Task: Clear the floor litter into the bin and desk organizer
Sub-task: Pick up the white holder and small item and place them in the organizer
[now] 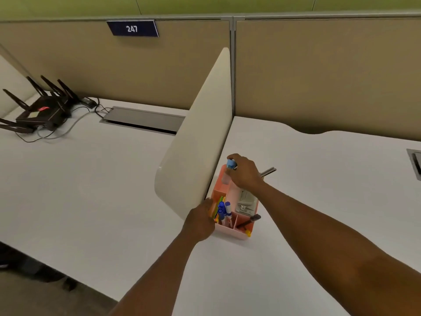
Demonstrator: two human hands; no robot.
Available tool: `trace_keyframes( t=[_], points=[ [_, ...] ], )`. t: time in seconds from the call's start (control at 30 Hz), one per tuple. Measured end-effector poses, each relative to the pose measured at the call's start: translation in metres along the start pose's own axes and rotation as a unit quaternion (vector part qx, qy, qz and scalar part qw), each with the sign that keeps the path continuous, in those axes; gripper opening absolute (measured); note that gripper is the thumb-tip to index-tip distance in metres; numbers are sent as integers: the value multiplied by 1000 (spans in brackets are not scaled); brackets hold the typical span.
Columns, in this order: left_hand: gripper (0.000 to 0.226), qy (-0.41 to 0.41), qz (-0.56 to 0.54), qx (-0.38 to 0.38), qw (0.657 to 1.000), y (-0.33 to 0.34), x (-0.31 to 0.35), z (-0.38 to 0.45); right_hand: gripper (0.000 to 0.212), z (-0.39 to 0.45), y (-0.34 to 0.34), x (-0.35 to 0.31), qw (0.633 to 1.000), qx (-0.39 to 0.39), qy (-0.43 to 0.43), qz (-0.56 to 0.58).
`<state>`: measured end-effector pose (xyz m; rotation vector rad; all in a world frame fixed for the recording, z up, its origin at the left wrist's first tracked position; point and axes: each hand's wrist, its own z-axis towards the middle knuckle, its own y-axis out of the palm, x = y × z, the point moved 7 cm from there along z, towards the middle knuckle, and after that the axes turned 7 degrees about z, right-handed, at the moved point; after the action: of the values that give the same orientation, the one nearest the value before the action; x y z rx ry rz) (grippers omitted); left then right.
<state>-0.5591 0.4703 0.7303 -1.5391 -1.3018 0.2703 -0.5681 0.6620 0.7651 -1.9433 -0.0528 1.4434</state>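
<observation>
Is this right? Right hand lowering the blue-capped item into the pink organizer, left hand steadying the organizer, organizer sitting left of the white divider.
One error: in the head view the pink organizer sits right of the white divider, not left. The rest holds: the right hand holds the blue-capped item over it, and the left hand steadies its near left side.

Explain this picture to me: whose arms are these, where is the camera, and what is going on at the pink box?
No machine here: a person wears a camera on the head, looking down at their own arms. On the white desk a pink organizer stands beside a cream divider. The left hand steadies the organizer's side. The right hand holds a blue-capped tube upright over the rear compartment. Pens and a grey stapler-like tool sit inside. A black router rests on the neighbouring desk.
</observation>
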Motion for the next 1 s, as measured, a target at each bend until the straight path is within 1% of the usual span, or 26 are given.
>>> trace_keyframes(
  t=[0.13, 0.23, 0.33, 0.43, 0.53, 0.73, 0.93, 1.0],
  points=[
    [61, 7, 15, -10, 1000, 0, 0, 1, 24, 6, 21, 4, 997, -22, -5, -75],
    [58, 15, 27, -12, 999, -1, -1, 4, 26, 9, 30, 3, 993, -32, -21, -109],
    [59, 13, 19, -24, 999, 0, -4, 6, 23, 11, 35, 5, 989, -42, -20, -144],
    [60, 15, 15, -29, 999, -1, -6, 6, 30, 13, 34, 9, 987, -44, -7, -156],
    [59, 21, 17, -31, 999, -1, -5, 6, 34, 11, 31, 9, 989, -38, -10, -140],
    [58, 26, 2, -23, 999, -4, -2, -1, 35, -11, 20, 4, 990, -10, -30, -136],
    [46, 35, -11, 14, 999, -10, 7, -21, 36, -57, -7, -3, 987, 60, -38, -143],
    [46, 44, -11, 27, 999, -13, 8, -32, 35, -76, -16, -4, 986, 80, -32, -145]
  ],
)
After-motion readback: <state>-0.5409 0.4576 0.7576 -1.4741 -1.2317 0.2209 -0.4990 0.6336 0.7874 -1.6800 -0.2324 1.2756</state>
